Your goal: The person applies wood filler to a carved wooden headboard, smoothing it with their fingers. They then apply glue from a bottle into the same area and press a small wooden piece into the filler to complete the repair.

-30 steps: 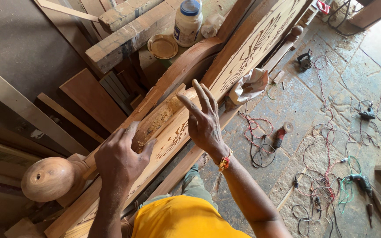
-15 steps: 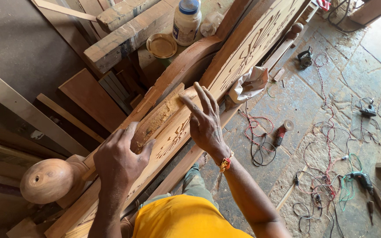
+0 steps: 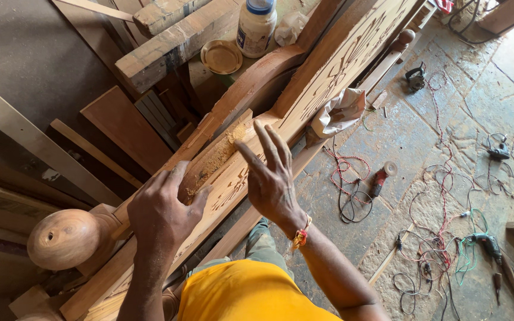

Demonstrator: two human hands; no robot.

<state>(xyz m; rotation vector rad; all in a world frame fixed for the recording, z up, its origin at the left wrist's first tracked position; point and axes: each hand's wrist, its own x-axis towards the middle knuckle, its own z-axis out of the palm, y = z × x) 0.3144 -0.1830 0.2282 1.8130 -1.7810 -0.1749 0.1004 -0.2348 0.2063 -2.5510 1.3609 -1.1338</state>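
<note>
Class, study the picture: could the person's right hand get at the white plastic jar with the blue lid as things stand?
Probably yes, with a stretch. The right hand is open and holds nothing, and only the carved wooden panel lies between it and the white jar, low enough to reach over.

White jar (image 3: 256, 27), blue lid, dark label, top centre.

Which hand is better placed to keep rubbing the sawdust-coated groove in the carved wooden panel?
Likely the left hand: it grips the carved wooden panel at the groove, while the right hand hovers open-fingered above it.
</note>
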